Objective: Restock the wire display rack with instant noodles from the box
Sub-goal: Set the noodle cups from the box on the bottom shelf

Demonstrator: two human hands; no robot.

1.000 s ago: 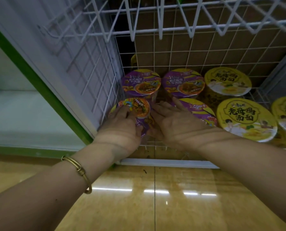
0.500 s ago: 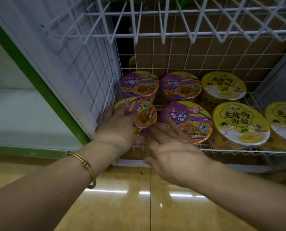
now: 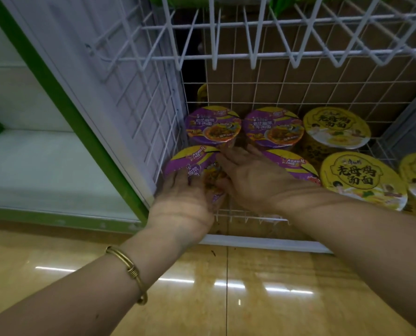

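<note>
Low in the front-left corner of the wire rack (image 3: 226, 57), head view: a purple noodle bowl (image 3: 190, 161) is being seated and looks tilted. The left grip (image 3: 182, 200) cups its near rim, fingers curled over the lid. The right grip (image 3: 253, 180), fingers straight, presses its right side. Next, probably: level it, then release.

Left hand (image 3: 184, 200), right hand (image 3: 253, 180) on purple noodle cup (image 3: 190, 161) in wire rack (image 3: 250, 55).

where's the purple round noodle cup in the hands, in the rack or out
In. The purple round noodle cup is in the white wire rack's front-left corner, behind the front rim; left hand grips it, right hand touches it.
</note>
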